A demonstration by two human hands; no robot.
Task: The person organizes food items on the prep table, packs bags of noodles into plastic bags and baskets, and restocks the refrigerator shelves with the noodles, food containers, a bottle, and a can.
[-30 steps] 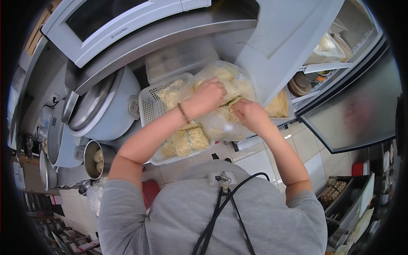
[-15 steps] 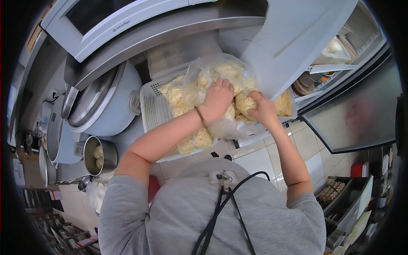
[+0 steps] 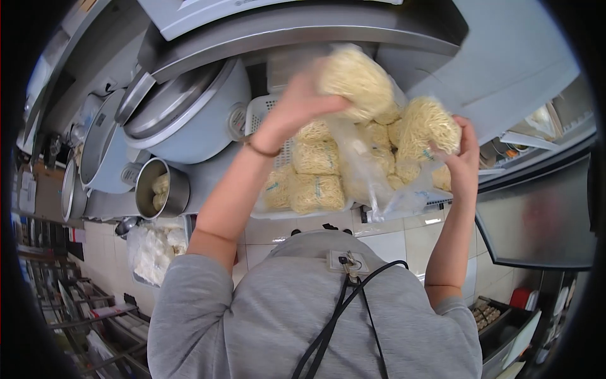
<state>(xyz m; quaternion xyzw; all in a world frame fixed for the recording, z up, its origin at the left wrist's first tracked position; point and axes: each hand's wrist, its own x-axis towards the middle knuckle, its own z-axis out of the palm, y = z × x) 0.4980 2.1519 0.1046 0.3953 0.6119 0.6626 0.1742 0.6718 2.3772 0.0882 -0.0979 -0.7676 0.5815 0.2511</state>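
My left hand is closed on a pack of pale yellow noodles, raised above the basket and blurred by motion. Another noodle bundle is gripped in my right hand, over the right side of a clear plastic bag. More noodles lie inside that open bag. To its left, several noodle packs with blue print sit in a white perforated basket. Part of the basket is hidden under the bag and my left forearm.
Left of the basket stand a large lidded pot and a small metal pot with pale pieces inside. A steel shelf edge crosses above. An open glass fridge door is at right.
Both hands have come up out of the bag, each with noodles. My left hand moved up and slightly left; my right moved right. The view has shifted.
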